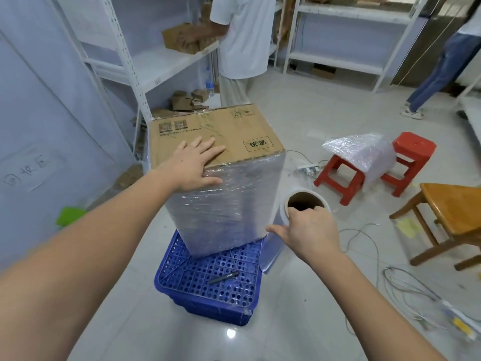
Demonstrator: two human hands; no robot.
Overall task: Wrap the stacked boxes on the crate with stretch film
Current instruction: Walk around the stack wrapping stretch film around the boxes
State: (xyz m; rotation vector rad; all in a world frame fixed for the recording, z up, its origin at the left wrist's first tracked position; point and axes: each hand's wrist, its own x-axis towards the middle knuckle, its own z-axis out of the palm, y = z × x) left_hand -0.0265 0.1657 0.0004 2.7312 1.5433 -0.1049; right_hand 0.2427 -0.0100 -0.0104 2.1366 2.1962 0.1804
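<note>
The stacked cardboard boxes point(216, 136) stand on an upturned blue plastic crate point(208, 287), their sides covered in clear stretch film point(223, 209). My left hand point(195, 165) lies flat on the top box at its near edge, fingers straight and thumb down over the filmed side. My right hand point(307, 230) grips the upright stretch film roll point(304, 201) at its cardboard core, to the right of the stack. A sheet of film runs from the roll down towards the stack's lower right corner.
A black pen point(223, 277) lies on the crate. Two red stools point(413, 162) with bubble wrap point(364, 155) stand to the right, a wooden stool point(453, 212) nearer. Cables point(406, 285) trail over the floor. White shelving point(145, 61) and two people point(242, 40) stand behind.
</note>
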